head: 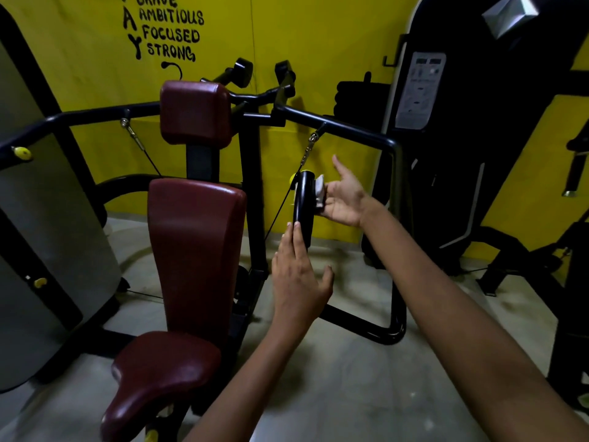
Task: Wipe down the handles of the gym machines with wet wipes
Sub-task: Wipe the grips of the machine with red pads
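Note:
A black padded handle point(303, 207) hangs upright on the right side of a press machine with dark red pads. A white wet wipe point(319, 192) lies against the handle's right side, and my right hand point(342, 199) presses it there with the fingers, thumb raised. My left hand point(298, 275) is just below, fingers straight and together, their tips touching the lower left of the handle. It holds nothing. A yellow end cap point(306, 173) shows at the handle's top.
The machine's red seat point(159, 378) and backrest point(194, 250) stand to the left. Its black frame arm point(350, 130) runs over the handle. A grey weight-stack cover point(47, 250) is at far left, another black machine point(462, 154) at right, a yellow wall behind.

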Tool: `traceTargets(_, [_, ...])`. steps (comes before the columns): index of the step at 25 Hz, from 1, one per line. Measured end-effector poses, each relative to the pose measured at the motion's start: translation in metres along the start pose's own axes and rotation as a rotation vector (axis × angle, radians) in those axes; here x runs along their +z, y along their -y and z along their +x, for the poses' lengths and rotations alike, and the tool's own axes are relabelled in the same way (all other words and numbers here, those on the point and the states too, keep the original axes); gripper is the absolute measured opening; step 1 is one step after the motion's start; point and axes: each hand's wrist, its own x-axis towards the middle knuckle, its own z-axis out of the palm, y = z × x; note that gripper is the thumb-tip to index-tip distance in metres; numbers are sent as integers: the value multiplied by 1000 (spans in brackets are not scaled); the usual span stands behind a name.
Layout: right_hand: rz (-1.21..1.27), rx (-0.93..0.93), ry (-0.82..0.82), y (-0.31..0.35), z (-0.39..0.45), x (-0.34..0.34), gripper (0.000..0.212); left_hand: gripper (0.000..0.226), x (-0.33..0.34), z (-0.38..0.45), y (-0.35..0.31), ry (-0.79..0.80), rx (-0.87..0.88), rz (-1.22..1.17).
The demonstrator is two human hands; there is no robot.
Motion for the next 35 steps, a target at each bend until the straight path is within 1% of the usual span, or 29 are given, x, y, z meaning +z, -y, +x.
traceTargets(2, [-135, 49, 37, -14, 8, 3, 83, 86, 0, -1, 0, -9, -8, -3])
traceTargets(4, [-188, 103, 78, -16, 3, -12, 81, 84, -1, -4, -1, -20, -6, -12])
traceTargets(5, [-174, 118, 83, -11, -5, -17, 83, 81, -1, -5, -1, -25, 14, -6])
traceTargets(7, [-16, 69, 52, -4, -10, -24, 86, 76, 0, -6, 1, -28, 74, 12])
traceTargets(8, [23, 40, 38, -4, -12, -19, 87, 75, 1, -6, 3, -23, 100, 8])
traceTargets(9, [-2, 44, 57, -6, -15, -12, 86, 75, 1, -7, 5, -15, 118, -2])
traceTargets(11, [-155, 91, 91, -14, -16, -2, 81, 77, 1, -9, 9, -5, 132, -28])
traceTargets(12, [-192, 115, 87, -17, -19, -4, 78, 77, 1, -10, 10, -1, 124, -38])
traceTargets(14, [-119, 139, 109, -15, -26, -14, 80, 75, 1, -14, 12, -19, 113, -51])
traceTargets(16, [-47, 109, 105, -12, -29, -14, 82, 67, 2, -23, 14, -41, 145, -79])
traceTargets(18, [-128, 102, 68, -18, -26, -8, 74, 55, 3, -36, 19, -32, 218, -110])
traceTargets(20, [-170, 143, 102, -23, -28, -5, 67, 41, 2, -49, 26, -29, 272, -132])
traceTargets(21, [-143, 163, 136, -24, -31, -9, 68, 39, 1, -55, 29, -26, 289, -121])
traceTargets(23, [-81, 162, 160, -22, -37, -14, 73, 41, 2, -63, 34, -3, 314, -79])
traceTargets(24, [-71, 147, 137, -24, -39, -13, 72, 42, 3, -67, 35, 13, 317, -71])
traceTargets(27, [-184, 136, 48, -38, -42, -1, 68, 46, 4, -76, 38, 25, 310, -76])
traceTargets(29, [-182, 174, 77, -41, -45, 0, 59, 46, 3, -77, 36, 4, 296, -47])
traceTargets(31, [-104, 175, 83, -38, -45, -5, 54, 46, 4, -77, 32, -32, 282, 9])
traceTargets(33, [-98, 145, 19, -40, -46, -2, 55, 46, 5, -77, 31, -68, 279, 53])
traceTargets(35, [-152, 150, 22, -45, -50, 4, 60, 44, 6, -76, 32, -87, 297, 48])
